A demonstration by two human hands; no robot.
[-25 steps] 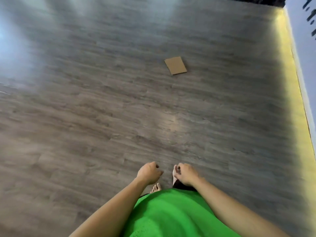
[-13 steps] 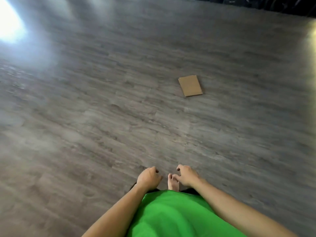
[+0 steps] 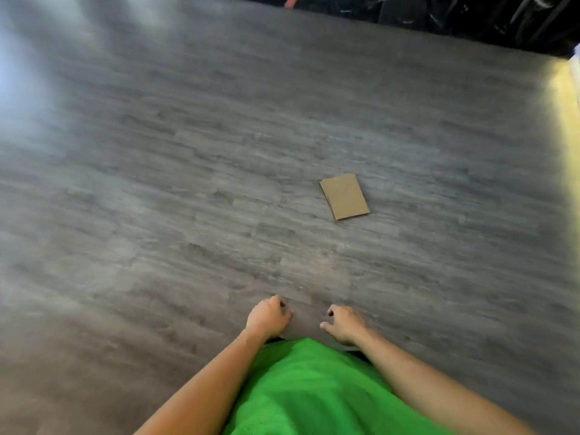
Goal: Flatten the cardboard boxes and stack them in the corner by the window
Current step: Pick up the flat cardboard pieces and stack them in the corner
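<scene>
1. Cardboard piece [image 3: 344, 196], already flat, lies alone on the grey plank floor [image 3: 157, 215], ahead and a little right of the person. Over the last second it has slid lower and larger in view, so the person is closing on it (camera swings too, so part of that is head turn).
2. Left hand [image 3: 266, 318]: fingers curled, holds nothing. Right hand [image 3: 343, 324]: loosely curled, thumb out, also holding nothing. Both were about the same a second ago, low in front of the green shirt [image 3: 307, 390].
3. Read: pickup not yet started; the stacking step is pending.
4. Around: dark furniture [image 3: 439, 17] along the far edge, yellow-lit strip [image 3: 561, 98] at right. No window in view.
5. Nothing on the floor between hands and cardboard.
</scene>
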